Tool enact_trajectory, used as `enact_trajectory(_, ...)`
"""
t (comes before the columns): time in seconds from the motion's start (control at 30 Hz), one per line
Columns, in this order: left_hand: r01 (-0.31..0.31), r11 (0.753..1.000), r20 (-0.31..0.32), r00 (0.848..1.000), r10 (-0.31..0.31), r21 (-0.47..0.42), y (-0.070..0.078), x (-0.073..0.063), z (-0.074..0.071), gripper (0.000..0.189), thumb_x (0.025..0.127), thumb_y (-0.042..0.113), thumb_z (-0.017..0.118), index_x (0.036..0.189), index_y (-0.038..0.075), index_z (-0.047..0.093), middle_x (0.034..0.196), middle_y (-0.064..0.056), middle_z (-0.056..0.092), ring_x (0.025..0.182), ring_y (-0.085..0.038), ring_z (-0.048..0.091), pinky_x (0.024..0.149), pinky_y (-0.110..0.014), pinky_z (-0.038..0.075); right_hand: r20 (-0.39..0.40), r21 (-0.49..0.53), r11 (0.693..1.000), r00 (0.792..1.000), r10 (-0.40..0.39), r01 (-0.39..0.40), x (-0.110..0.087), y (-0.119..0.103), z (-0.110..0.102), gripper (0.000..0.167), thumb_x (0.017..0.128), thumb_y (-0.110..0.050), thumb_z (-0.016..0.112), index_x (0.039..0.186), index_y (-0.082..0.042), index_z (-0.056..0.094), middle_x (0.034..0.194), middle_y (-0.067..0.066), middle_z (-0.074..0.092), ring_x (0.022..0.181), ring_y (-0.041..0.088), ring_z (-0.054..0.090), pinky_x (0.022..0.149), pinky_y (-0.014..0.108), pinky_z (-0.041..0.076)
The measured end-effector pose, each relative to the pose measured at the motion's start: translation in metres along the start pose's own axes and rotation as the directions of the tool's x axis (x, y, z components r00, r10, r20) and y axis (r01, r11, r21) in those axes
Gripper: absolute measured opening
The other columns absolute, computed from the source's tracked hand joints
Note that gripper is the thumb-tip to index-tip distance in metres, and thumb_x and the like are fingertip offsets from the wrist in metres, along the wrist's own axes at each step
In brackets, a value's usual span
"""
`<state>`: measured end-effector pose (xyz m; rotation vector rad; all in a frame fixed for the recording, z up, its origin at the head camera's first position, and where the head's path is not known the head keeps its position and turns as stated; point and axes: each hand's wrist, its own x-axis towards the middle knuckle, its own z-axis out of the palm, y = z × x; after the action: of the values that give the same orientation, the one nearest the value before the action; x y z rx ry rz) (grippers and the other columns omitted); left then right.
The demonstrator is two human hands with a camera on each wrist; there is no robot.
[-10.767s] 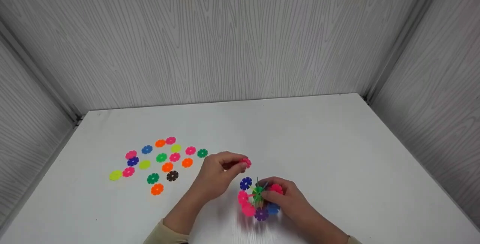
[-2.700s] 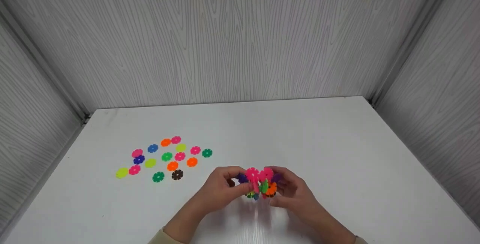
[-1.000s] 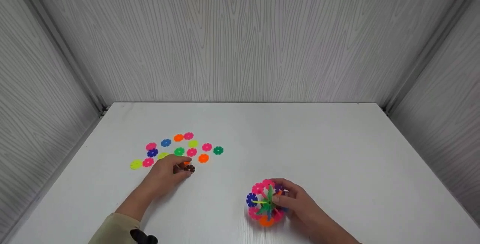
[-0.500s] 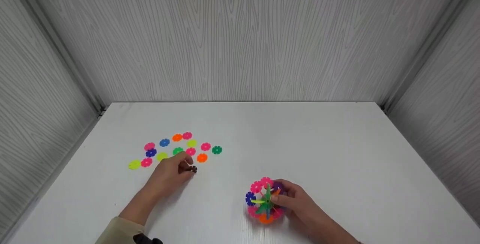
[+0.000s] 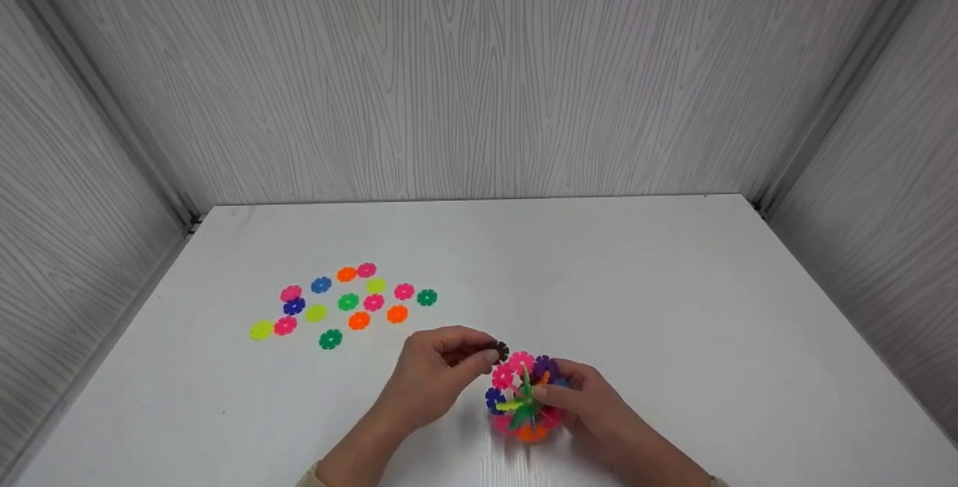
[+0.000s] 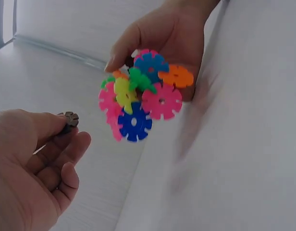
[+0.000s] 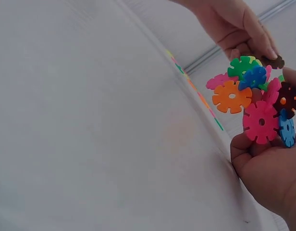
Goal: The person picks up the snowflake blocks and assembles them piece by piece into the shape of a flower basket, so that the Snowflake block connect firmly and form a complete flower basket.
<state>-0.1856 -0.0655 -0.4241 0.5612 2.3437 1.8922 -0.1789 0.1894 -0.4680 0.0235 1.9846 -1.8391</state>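
Between thumb and fingers, my left hand (image 5: 438,367) pinches a dark brown notched disc (image 6: 70,119), a snowflake-shaped building piece. My right hand (image 5: 599,401) grips a rounded cluster of interlocked notched discs (image 7: 261,120) in pink, orange, blue, purple, yellow and green. The brown disc is just up and left of the cluster's pink discs (image 5: 522,361) in the head view. In the left wrist view, a gap shows between the brown disc and the cluster, whose blue disc (image 6: 134,122) faces that camera. My right fingers are partly hidden behind the cluster.
Several loose notched discs lie flat on the white table (image 5: 636,270) at the left, among them a dark green disc (image 5: 330,339) and an orange disc (image 5: 397,314). A pink disc (image 5: 291,293) overlaps a dark blue one. Grey wood-grain panels (image 5: 464,75) enclose the back and sides.
My left hand has picked up the brown disc from the table and carried it right, up to the cluster. The right hand keeps its hold; an orange loose disc lying there earlier is gone.
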Motion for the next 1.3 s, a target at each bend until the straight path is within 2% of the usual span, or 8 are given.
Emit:
enact_trajectory(0.13,0.018,0.998,0.011,1.0,-0.017,-0.061,-0.002,0.003,0.014,0.015,0.102,0.017,0.074,0.114,0.011,0.081,0.105,0.0,0.079,0.094,-0.023,0.075,0.085,-0.028,0.061,0.107,0.069,0.995,0.991,-0.085,0.078,0.001,0.001,-0.003,0.049,0.1,-0.023,0.073,0.139,0.005,0.063,0.125,0.009,0.073,0.111,0.018,0.068,0.106,0.034,0.053)
enact_trajectory(0.27,0.028,0.998,-0.004,1.0,-0.029,-0.06,-0.007,0.003,0.022,0.016,0.101,0.019,0.076,0.114,0.012,0.082,0.104,0.001,0.079,0.092,-0.022,0.072,0.082,-0.025,0.06,0.137,0.076,0.992,0.985,-0.108,0.098,0.002,0.004,-0.006,0.047,0.1,-0.021,0.071,0.138,0.005,0.063,0.123,0.008,0.074,0.108,0.017,0.069,0.101,0.028,0.055)
enact_trajectory(0.53,0.012,0.999,0.002,1.0,-0.012,0.032,-0.007,0.003,0.022,0.015,0.101,0.026,0.076,0.112,0.02,0.085,0.101,0.01,0.08,0.082,-0.018,0.062,0.071,-0.022,0.05,0.115,-0.027,0.993,0.987,-0.114,0.118,0.003,0.002,-0.007,0.045,0.1,-0.025,0.071,0.136,0.003,0.067,0.122,0.007,0.074,0.108,0.017,0.066,0.105,0.027,0.052)
enact_trajectory(0.77,-0.036,0.994,0.043,0.999,0.032,0.106,-0.002,0.001,0.017,0.014,0.101,0.024,0.076,0.111,0.023,0.086,0.1,0.014,0.079,0.079,-0.017,0.062,0.068,-0.022,0.049,0.13,-0.023,0.99,0.982,-0.139,0.143,0.003,0.003,-0.007,0.041,0.1,-0.023,0.071,0.132,0.003,0.07,0.117,0.008,0.076,0.102,0.016,0.067,0.098,0.023,0.054)
enact_trajectory(1.03,-0.04,0.991,0.039,0.999,0.035,0.13,-0.002,0.001,0.015,0.014,0.1,0.026,0.078,0.11,0.025,0.086,0.098,0.016,0.078,0.079,-0.016,0.063,0.069,-0.023,0.051,0.119,-0.003,0.991,0.984,-0.133,0.134,0.003,0.003,-0.008,0.039,0.102,-0.021,0.069,0.131,0.004,0.07,0.115,0.008,0.077,0.101,0.016,0.069,0.096,0.024,0.056)
enact_trajectory(1.2,-0.066,0.989,0.018,0.998,0.065,0.129,-0.005,0.001,0.017,0.015,0.099,0.026,0.078,0.112,0.021,0.086,0.097,0.015,0.078,0.08,-0.015,0.065,0.07,-0.025,0.052,0.125,0.014,0.99,0.982,-0.142,0.141,0.003,0.004,-0.008,0.036,0.102,-0.021,0.069,0.128,0.005,0.071,0.112,0.008,0.077,0.1,0.016,0.07,0.096,0.024,0.056)
enact_trajectory(1.3,-0.06,0.99,0.015,0.998,0.058,0.129,-0.005,0.0,0.018,0.016,0.1,0.027,0.078,0.113,0.021,0.085,0.098,0.015,0.078,0.082,-0.016,0.066,0.071,-0.025,0.053,0.125,-0.003,0.988,0.98,-0.153,0.154,0.003,0.004,-0.008,0.036,0.102,-0.022,0.07,0.125,0.005,0.072,0.112,0.008,0.077,0.1,0.015,0.069,0.096,0.023,0.055)
